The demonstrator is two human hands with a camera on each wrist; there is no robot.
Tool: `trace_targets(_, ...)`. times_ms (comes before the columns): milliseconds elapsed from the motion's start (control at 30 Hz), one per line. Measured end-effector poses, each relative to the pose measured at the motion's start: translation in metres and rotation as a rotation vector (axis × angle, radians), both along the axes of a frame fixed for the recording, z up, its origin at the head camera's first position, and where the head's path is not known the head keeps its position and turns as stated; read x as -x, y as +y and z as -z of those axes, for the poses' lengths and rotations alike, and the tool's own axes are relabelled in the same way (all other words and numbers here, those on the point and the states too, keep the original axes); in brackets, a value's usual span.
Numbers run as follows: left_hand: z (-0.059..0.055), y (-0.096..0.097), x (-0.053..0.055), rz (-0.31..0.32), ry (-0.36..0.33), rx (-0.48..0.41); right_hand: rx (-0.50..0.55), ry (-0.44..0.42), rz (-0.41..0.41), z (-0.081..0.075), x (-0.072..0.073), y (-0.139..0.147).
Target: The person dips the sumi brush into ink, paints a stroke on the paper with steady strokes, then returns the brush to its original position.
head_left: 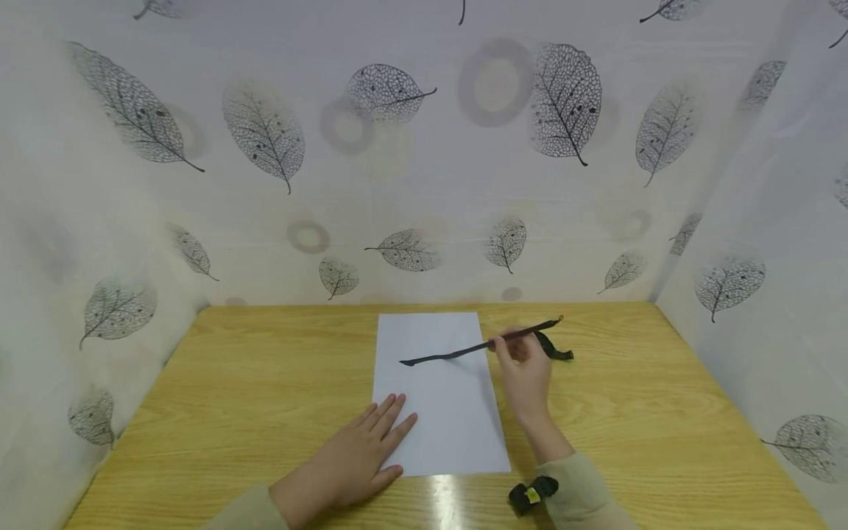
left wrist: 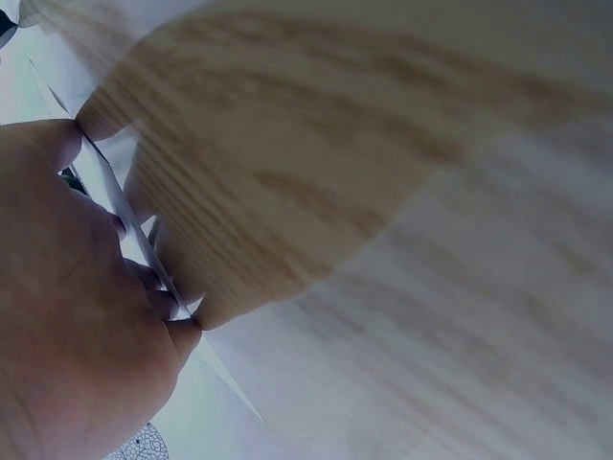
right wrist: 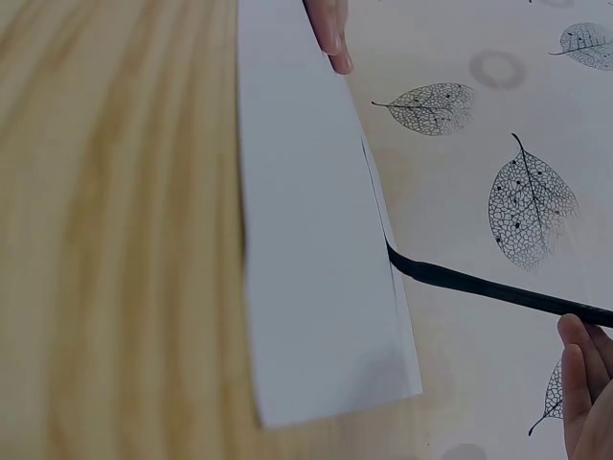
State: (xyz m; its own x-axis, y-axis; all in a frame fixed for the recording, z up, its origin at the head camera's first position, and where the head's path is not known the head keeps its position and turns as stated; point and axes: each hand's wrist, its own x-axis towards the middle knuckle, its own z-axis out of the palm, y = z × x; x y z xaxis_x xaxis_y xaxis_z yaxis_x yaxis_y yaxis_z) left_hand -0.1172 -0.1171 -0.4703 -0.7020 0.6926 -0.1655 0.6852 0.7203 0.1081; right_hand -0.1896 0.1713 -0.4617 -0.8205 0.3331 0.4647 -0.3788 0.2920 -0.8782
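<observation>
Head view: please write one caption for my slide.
Right hand holds a dark brush over white paper; left hand rests on its edge.

You can read no words, brands or numbers in any of the three views. A small yellow label sits on the black device just beside your right sleeve; anything printed there is too small to make out. Near one long edge of the white sheet, you cannot tell whether a thin dark line is writing.
</observation>
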Motion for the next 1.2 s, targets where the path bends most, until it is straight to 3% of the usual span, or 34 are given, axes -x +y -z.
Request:
trace_targets(433,0.001,0.0,0.0,-0.003,-0.02,0.002,0.005,-0.005,0.013,0.001,-0.002,0.007)
trace_targets(1033,0.009,-0.002,0.002,0.019,0.04,-0.04,-0.016,-0.02,0.039,0.001,-0.005,0.02)
trace_targets(1200,0.007,-0.002,0.002,0.015,0.022,-0.044,-0.015,-0.034,0.034,0.002,-0.006,0.023)
